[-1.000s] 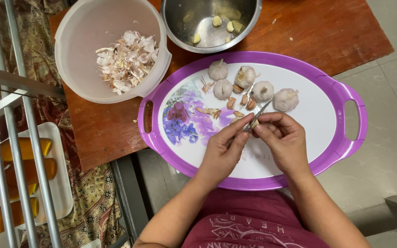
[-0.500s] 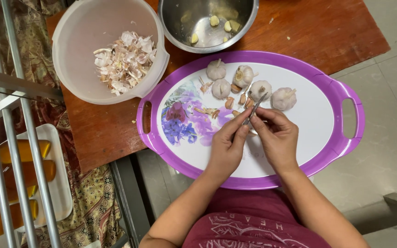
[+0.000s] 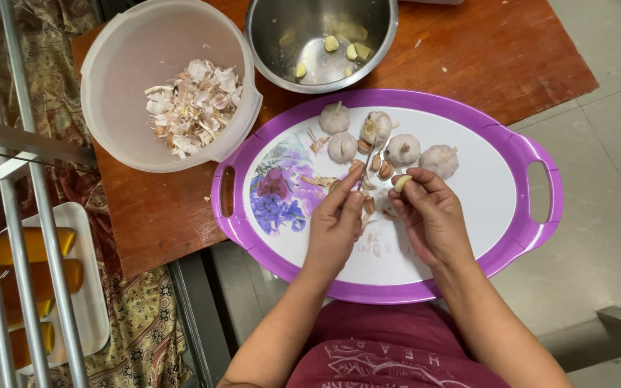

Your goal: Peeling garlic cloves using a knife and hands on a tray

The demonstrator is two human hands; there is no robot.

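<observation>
Peeling garlic over an oval purple-rimmed plastic tray (image 3: 519,154)
Left hand (image 3: 336,226) pinches a thin, half-hidden metal knife (image 3: 369,162); right hand (image 3: 433,215) grips a smooth pale peeled garlic clove (image 3: 401,182).

A brown wooden table (image 3: 468,57) carries a purple-rimmed tray (image 3: 519,154), plastic bowl (image 3: 120,54) and steel bowl (image 3: 274,54).

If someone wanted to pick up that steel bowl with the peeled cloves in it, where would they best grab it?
Probably by the rim of the steel bowl, coming from above on its far or right side. The rolled edge flares outward and gives fingers a lip, while the walls below curve smoothly. On the left the white plastic bowl sits close and the purple tray crowds the near side.
</observation>
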